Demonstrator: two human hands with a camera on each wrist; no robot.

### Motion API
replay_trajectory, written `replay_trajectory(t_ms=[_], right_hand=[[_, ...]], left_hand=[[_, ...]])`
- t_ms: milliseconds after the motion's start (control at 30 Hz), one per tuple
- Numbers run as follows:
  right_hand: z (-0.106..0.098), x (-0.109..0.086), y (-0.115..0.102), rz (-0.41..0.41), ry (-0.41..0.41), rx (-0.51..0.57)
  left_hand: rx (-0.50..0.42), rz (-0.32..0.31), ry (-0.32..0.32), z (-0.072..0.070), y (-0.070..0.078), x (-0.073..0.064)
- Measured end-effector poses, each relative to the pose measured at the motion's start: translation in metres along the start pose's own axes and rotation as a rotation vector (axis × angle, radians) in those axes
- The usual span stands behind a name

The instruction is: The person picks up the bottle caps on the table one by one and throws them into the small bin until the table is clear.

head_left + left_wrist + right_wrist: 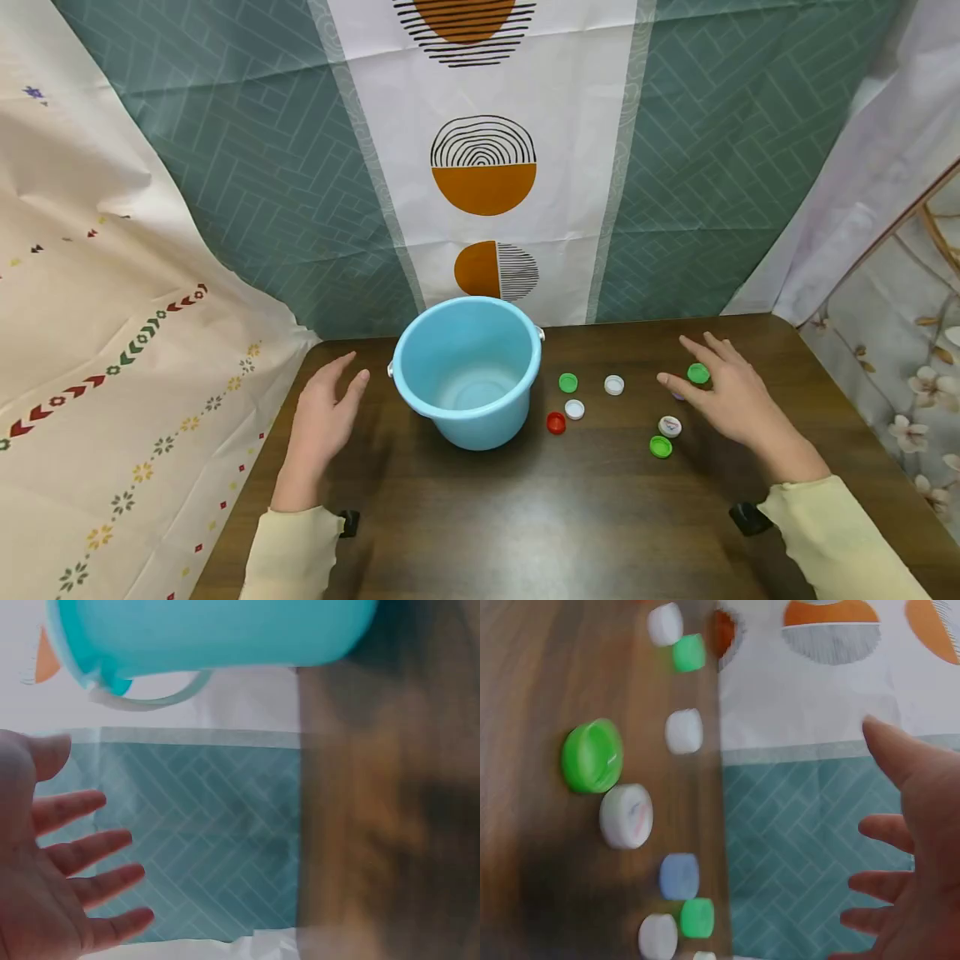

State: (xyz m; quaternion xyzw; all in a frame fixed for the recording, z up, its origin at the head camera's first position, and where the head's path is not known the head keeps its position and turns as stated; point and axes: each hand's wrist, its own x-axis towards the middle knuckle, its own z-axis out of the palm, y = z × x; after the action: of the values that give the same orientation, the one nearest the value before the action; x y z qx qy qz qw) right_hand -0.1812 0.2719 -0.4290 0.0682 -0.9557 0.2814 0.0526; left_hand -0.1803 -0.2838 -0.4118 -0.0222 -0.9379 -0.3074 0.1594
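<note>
A light blue bucket (483, 421) stands upright on the dark wooden table; its inside looks bare. To its left, apart from it, my left hand (324, 417) hovers with fingers spread and nothing held. In the left wrist view the bucket's handle (161, 701) hangs at its side. My right hand (738, 400) is held over the right part of the table, fingers extended and holding nothing. Near it lie green caps (661, 447), a white printed cap (670, 427) and a bluish cap (679, 876), partly hidden in the head view. A red cap (556, 422) lies by the bucket.
More white caps (614, 385) and a green cap (567, 382) lie between the bucket and my right hand. Behind the table (525, 517) hangs a green and white patterned cloth (480, 308). Cream cloth (150, 375) borders the left side, and flowered cloth (911, 392) the right.
</note>
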Motion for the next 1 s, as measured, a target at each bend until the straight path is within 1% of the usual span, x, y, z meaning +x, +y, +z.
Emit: replay_trajectory(t_ms=[67,133,200,233,300,367,467,500,567,633,867,1000], right_hand=[[-0.007,0.005,-0.005,0.007,0.015,0.063],[-0.015,0.009,-0.009,0.021,0.036,0.100],[-0.021,0.012,-0.014,0.036,0.073,0.131],[-0.023,0.014,-0.015,0.043,0.093,0.155],[-0.028,0.017,-0.018,0.057,0.137,0.189],[-0.031,0.020,-0.021,0.066,0.191,0.228],[-0.034,0.025,-0.022,0.056,0.271,0.276],[-0.035,0.027,-0.022,0.049,0.294,0.290],[-0.037,0.030,-0.021,0.031,0.330,0.317],[-0.038,0.031,-0.019,0.018,0.342,0.341],[-0.037,0.031,-0.012,0.021,0.362,0.357],[-0.034,0.031,-0.008,0.035,0.366,0.367]], left_hand=[[-0.080,-0.008,0.067,-0.006,0.005,0.005],[-0.162,-0.020,0.133,-0.011,0.009,0.011],[-0.231,-0.030,0.184,-0.015,0.014,0.016],[-0.271,-0.028,0.199,-0.016,0.015,0.019],[-0.341,-0.016,0.206,-0.020,0.026,0.020],[-0.419,-0.002,0.178,-0.023,0.035,0.021],[-0.523,0.006,0.113,-0.025,0.045,0.021],[-0.554,0.006,0.092,-0.023,0.043,0.022],[-0.588,0.004,0.063,-0.019,0.039,0.025],[-0.614,0.006,0.037,-0.016,0.036,0.028],[-0.669,0.014,-0.059,0.000,0.025,0.034],[-0.714,0.035,-0.104,0.013,0.013,0.038]])
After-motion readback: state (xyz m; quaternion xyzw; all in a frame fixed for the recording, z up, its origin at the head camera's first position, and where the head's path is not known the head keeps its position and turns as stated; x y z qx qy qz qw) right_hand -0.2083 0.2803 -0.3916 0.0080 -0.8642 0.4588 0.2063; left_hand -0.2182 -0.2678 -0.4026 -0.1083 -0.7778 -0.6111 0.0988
